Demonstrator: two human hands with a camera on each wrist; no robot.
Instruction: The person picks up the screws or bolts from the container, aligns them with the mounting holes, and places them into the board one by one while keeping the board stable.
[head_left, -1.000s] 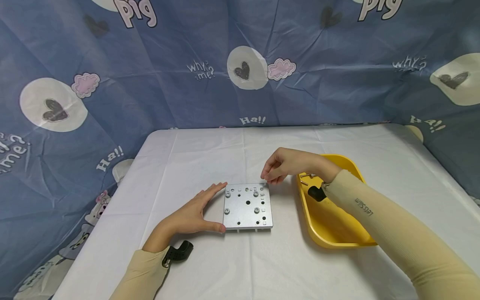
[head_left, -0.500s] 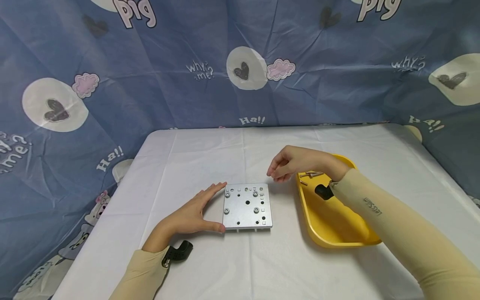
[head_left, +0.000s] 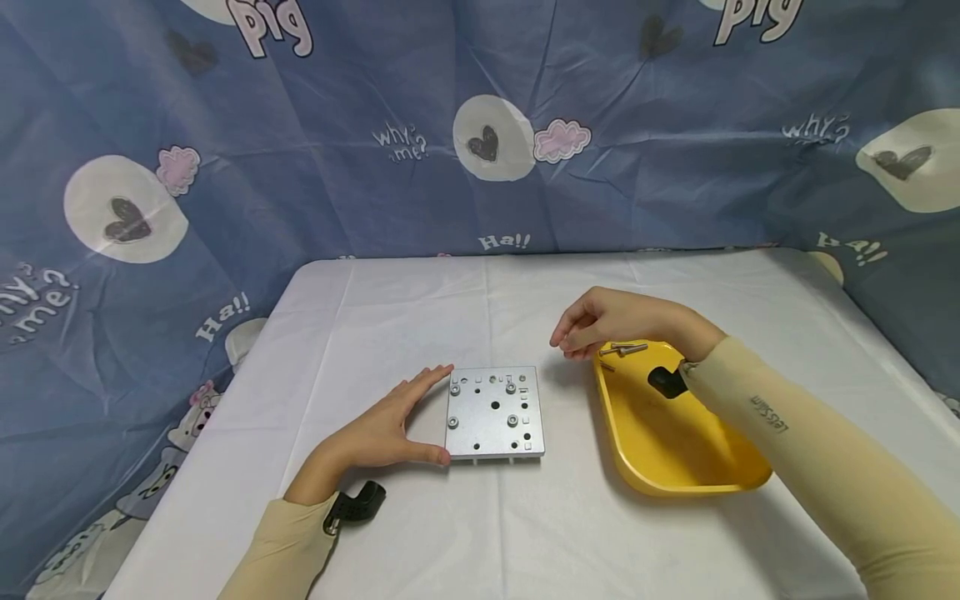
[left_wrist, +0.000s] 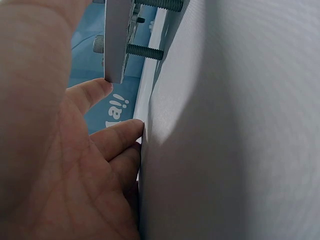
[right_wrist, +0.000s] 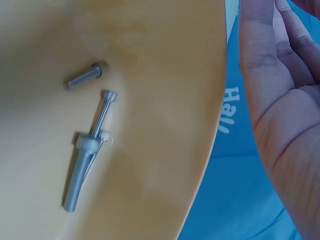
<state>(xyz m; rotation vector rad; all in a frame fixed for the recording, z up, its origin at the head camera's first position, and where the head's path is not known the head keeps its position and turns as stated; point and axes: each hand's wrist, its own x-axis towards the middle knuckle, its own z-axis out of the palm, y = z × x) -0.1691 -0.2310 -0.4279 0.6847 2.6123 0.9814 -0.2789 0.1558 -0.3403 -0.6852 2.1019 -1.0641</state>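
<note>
Resting along the plate's left edge, the left hand (head_left: 382, 429) has thumb and index finger spread wide, a tip at each corner; in the left wrist view another fingertip meets the white cloth (head_left: 420, 533). The plate (head_left: 483, 433) lies level on the table, pierced by holes and carrying four screws (head_left: 512, 421), heads up, with threaded shafts reaching down beneath it. To its right, apart from it, stands the yellow tray (head_left: 690, 454). The right hand (head_left: 613, 320) hangs by the tray's far left corner, fingers loosely bent, thumb near the index finger; whether their tips meet I cannot tell. Inside the tray, a short screw (right_wrist: 84, 76) lies near a thick screw (right_wrist: 76, 175), which has thinner ones beside it. Beige sleeves (head_left: 813, 454) cover both forearms, and a blue printed backdrop (head_left: 337, 183) hangs behind.
</note>
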